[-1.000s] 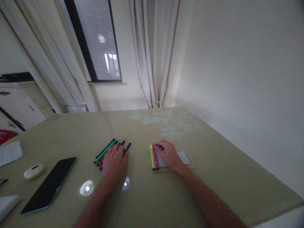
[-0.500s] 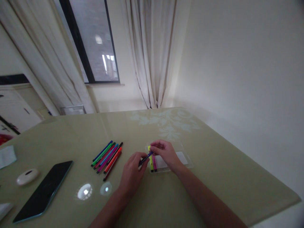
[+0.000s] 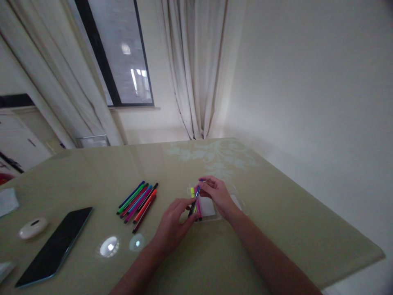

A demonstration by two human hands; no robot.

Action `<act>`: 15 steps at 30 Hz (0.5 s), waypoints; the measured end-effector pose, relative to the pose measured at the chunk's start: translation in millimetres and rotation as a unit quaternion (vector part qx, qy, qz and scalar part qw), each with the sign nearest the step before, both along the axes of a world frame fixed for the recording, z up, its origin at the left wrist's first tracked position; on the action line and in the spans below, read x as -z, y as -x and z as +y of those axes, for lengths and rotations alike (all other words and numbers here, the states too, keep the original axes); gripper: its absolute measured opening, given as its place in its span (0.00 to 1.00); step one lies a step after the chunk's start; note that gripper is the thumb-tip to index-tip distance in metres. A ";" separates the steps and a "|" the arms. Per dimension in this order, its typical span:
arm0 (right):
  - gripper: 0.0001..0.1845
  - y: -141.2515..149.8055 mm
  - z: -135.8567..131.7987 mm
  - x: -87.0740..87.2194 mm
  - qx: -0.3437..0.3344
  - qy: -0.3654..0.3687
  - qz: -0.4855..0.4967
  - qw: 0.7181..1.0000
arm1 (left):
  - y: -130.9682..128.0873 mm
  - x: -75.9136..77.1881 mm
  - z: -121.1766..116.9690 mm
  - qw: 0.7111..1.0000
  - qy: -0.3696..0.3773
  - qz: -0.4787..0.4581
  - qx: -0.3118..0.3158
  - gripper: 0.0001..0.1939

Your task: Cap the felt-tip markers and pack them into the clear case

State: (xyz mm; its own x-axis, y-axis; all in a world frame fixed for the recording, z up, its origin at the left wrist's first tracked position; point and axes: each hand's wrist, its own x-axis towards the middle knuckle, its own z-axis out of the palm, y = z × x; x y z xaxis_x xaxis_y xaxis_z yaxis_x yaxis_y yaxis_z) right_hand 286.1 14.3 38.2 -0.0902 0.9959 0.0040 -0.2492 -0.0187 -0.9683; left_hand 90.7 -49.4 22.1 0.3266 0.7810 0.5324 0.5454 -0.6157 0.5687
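Note:
A dark blue marker (image 3: 197,195) slants over a clear plastic case (image 3: 211,219), pinched at both ends. My left hand (image 3: 175,217) grips its lower black end between thumb and fingers. Its upper end is held by my right hand (image 3: 218,195), fingertips closed on it. Under it in the case lie a yellow marker (image 3: 192,191) and a pink marker (image 3: 200,215), side by side at the left, partly covered by my hands. A white card (image 3: 207,206) shows in the case. Left of my hands, several colored markers (image 3: 139,203) lie in a loose row on the table.
A black tablet-like device (image 3: 55,248) lies at the left, with a white oval object (image 3: 33,228) beside it and a pale folded cloth or paper (image 3: 8,203) farther out. The table (image 3: 276,246) meets a wall on the right; curtains (image 3: 196,73) hang behind.
The dark blue marker has turned steeper and moved slightly right over the case. My left hand has followed it rightward, while my right hand has risen a little.

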 end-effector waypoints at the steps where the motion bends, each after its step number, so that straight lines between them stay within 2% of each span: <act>1: 0.25 -2.8 2.1 1.2 0.006 -0.005 -0.015 1.000 | 0.0 1.3 -0.4 1.000 0.003 0.023 0.013 0.20; 5: 0.23 -19.6 12.4 8.2 0.013 -0.033 -0.098 0.995 | -1.1 8.5 -2.0 0.990 0.001 0.134 0.053 0.30; 8: 0.22 -26.5 16.8 15.7 -0.005 -0.040 -0.150 0.988 | -3.5 14.7 -2.9 0.983 0.001 0.173 0.066 0.35; 11: 0.19 -21.8 16.7 22.9 -0.012 -0.054 -0.183 0.982 | -5.5 17.0 -3.5 0.980 0.003 0.186 0.066 0.31; 15: 0.16 -11.8 15.3 26.6 0.012 -0.075 -0.214 0.974 | -6.6 14.5 -3.9 0.976 0.007 0.209 0.057 0.27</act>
State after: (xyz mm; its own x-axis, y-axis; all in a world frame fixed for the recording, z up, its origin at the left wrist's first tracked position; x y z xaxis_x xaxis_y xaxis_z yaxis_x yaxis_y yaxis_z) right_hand 297.9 29.6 11.6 -0.0920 0.9888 0.1175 0.1790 0.1325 -0.9749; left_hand 97.3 -53.3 7.6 0.5983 0.7331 0.3235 0.6596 -0.6798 0.3207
